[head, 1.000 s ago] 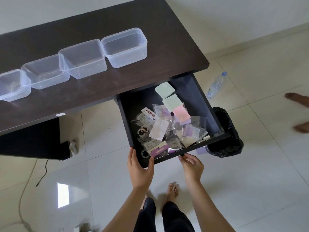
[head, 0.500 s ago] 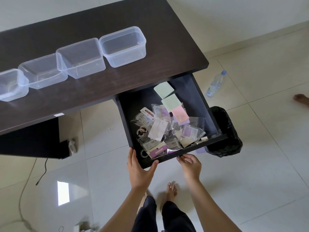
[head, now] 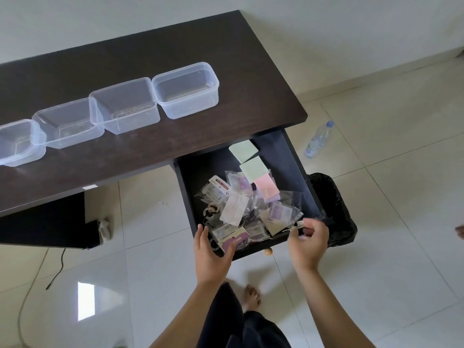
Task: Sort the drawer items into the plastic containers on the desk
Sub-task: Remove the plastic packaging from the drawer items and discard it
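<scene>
The dark desk has its drawer pulled open. Inside lie two green sticky-note pads, a pink pad and a heap of small clear packets. Several clear plastic containers stand empty in a row on the desk. My left hand rests on the drawer's front left corner with straight fingers, its thumb lying over a purple packet. At the front right corner, my right hand curls its fingers and pinches the edge of a clear packet.
A black bin bag stands right of the drawer, and a water bottle lies on the tiled floor behind it. A small knob sticks out under the drawer front. A cable trails at left. My feet are below the drawer.
The drawer slid further out. My right hand left the drawer front and rose to the packets at the front right. My left thumb moved onto the purple packet.
</scene>
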`<state>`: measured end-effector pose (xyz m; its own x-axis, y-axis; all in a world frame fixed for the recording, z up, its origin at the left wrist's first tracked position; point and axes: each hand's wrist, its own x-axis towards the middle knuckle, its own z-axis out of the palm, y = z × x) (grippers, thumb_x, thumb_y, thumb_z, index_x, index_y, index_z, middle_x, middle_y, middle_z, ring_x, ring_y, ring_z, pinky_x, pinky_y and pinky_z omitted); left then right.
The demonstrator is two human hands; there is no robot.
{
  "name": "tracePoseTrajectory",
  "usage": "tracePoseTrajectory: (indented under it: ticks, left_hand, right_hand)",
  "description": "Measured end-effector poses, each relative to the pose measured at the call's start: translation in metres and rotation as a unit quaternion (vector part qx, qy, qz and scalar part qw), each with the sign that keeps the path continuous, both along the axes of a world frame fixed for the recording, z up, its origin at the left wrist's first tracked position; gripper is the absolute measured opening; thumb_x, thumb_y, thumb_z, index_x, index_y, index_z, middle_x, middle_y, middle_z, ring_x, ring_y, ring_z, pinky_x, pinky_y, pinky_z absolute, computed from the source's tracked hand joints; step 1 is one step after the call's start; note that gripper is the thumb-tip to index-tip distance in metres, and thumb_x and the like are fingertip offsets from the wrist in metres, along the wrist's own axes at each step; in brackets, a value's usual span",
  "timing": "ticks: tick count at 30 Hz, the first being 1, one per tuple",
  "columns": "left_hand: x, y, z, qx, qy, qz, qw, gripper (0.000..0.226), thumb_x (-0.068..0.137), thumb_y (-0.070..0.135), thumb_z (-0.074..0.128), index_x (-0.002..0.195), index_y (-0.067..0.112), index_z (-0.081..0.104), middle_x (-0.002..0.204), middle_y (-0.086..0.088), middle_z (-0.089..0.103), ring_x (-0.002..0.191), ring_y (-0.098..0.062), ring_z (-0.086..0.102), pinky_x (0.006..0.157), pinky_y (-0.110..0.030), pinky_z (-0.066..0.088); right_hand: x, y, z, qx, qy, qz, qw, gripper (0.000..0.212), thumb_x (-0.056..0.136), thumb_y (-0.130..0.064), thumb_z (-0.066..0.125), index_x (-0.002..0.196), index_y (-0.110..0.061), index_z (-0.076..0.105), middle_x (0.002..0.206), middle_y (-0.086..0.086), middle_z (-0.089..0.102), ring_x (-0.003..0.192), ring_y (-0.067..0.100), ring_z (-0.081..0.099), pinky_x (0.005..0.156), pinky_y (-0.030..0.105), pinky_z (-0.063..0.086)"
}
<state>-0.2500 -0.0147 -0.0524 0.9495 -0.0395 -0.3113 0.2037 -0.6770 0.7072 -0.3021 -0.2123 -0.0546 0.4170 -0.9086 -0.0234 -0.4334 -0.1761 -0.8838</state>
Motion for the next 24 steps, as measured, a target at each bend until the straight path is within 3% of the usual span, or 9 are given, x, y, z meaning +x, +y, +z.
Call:
tracePoseTrajectory:
  ticks: [3, 6, 9, 11, 15, 17, 20, 22, 24]
  left_hand:
    - [0.007, -0.008, -0.003, 0.003, 0.045, -0.006, 0.999, 0.089, 0.075, 0.048, 0.072, 0.145, 0.013, 0.030, 0.155, 0.000, 0.021, 0.144, -0.016, 0.021, 0.114, -0.032, 0.028]
    - [0.020, -0.019, -0.005, 0.022, 0.133, 0.024, 0.991, 0.106, 0.066, 0.061, 0.073, 0.148, 0.016, 0.022, 0.154, -0.006, 0.018, 0.142, -0.024, 0.023, 0.113, -0.041, 0.032]
    - [0.036, -0.030, -0.011, 0.019, 0.197, 0.036, 0.980, 0.111, 0.063, 0.061, 0.076, 0.149, 0.022, 0.016, 0.151, -0.011, 0.018, 0.135, -0.030, 0.036, 0.106, -0.042, 0.041]
    - [0.048, -0.037, -0.013, 0.007, 0.215, 0.034, 0.976, 0.104, 0.069, 0.054, 0.075, 0.149, 0.026, 0.014, 0.149, -0.011, 0.020, 0.127, -0.030, 0.044, 0.100, -0.039, 0.044]
    - [0.073, -0.050, -0.012, -0.005, 0.217, 0.054, 0.975, 0.085, 0.078, 0.042, 0.072, 0.146, 0.028, 0.022, 0.144, -0.010, 0.025, 0.106, -0.024, 0.055, 0.086, -0.031, 0.050]
    - [0.083, -0.056, -0.010, -0.018, 0.206, 0.059, 0.977, 0.078, 0.080, 0.038, 0.071, 0.143, 0.031, 0.027, 0.142, -0.007, 0.026, 0.095, -0.020, 0.057, 0.080, -0.029, 0.055]
    - [0.097, -0.061, -0.011, -0.022, 0.203, 0.052, 0.978, 0.074, 0.081, 0.035, 0.070, 0.142, 0.034, 0.028, 0.143, -0.007, 0.025, 0.101, -0.022, 0.058, 0.074, -0.025, 0.052]
    - [0.106, -0.065, -0.013, -0.014, 0.202, 0.050, 0.978, 0.076, 0.081, 0.034, 0.070, 0.143, 0.032, 0.027, 0.144, -0.007, 0.029, 0.106, -0.023, 0.057, 0.075, -0.023, 0.049]
    - [0.112, -0.067, -0.016, -0.015, 0.214, 0.054, 0.975, 0.077, 0.079, 0.033, 0.073, 0.142, 0.031, 0.028, 0.139, -0.006, 0.040, 0.097, -0.019, 0.060, 0.075, -0.028, 0.055]
  right_hand:
    - [0.030, -0.018, 0.007, -0.024, 0.022, 0.113, 0.993, 0.037, 0.071, 0.000, 0.075, 0.103, -0.008, 0.059, 0.098, 0.000, 0.051, 0.089, 0.029, 0.058, 0.073, 0.036, 0.051]
    - [0.063, -0.034, 0.009, -0.016, 0.100, 0.217, 0.971, 0.059, 0.067, -0.015, 0.083, 0.120, -0.013, 0.055, 0.116, 0.005, 0.052, 0.110, 0.026, 0.051, 0.083, 0.024, 0.047]
    - [0.090, -0.050, -0.004, -0.050, 0.240, 0.322, 0.914, 0.092, 0.058, -0.040, 0.086, 0.137, -0.020, 0.042, 0.131, 0.006, 0.050, 0.125, 0.029, 0.041, 0.101, 0.047, 0.042]
    - [0.103, -0.058, -0.016, -0.091, 0.331, 0.374, 0.861, 0.106, 0.051, -0.057, 0.081, 0.141, -0.029, 0.032, 0.134, 0.003, 0.050, 0.126, 0.028, 0.042, 0.104, 0.053, 0.037]
    - [0.112, -0.063, -0.030, -0.080, 0.416, 0.400, 0.813, 0.096, 0.053, -0.051, 0.081, 0.133, -0.028, 0.033, 0.122, 0.005, 0.053, 0.117, 0.028, 0.050, 0.103, 0.050, 0.038]
    - [0.112, -0.064, -0.033, -0.059, 0.410, 0.391, 0.822, 0.091, 0.054, -0.042, 0.084, 0.126, -0.023, 0.033, 0.119, 0.004, 0.054, 0.109, 0.027, 0.056, 0.094, 0.046, 0.046]
    - [0.111, -0.063, -0.032, -0.027, 0.393, 0.375, 0.839, 0.082, 0.058, -0.035, 0.084, 0.118, -0.019, 0.031, 0.115, 0.001, 0.053, 0.098, 0.026, 0.060, 0.082, 0.040, 0.050]
    - [0.110, -0.063, -0.031, -0.011, 0.380, 0.369, 0.848, 0.067, 0.064, -0.034, 0.079, 0.109, -0.020, 0.030, 0.106, -0.002, 0.054, 0.090, 0.027, 0.061, 0.075, 0.038, 0.050]
    - [0.108, -0.062, -0.031, 0.023, 0.362, 0.376, 0.853, 0.055, 0.067, -0.030, 0.076, 0.098, -0.021, 0.030, 0.091, -0.004, 0.055, 0.079, 0.025, 0.060, 0.068, 0.040, 0.052]
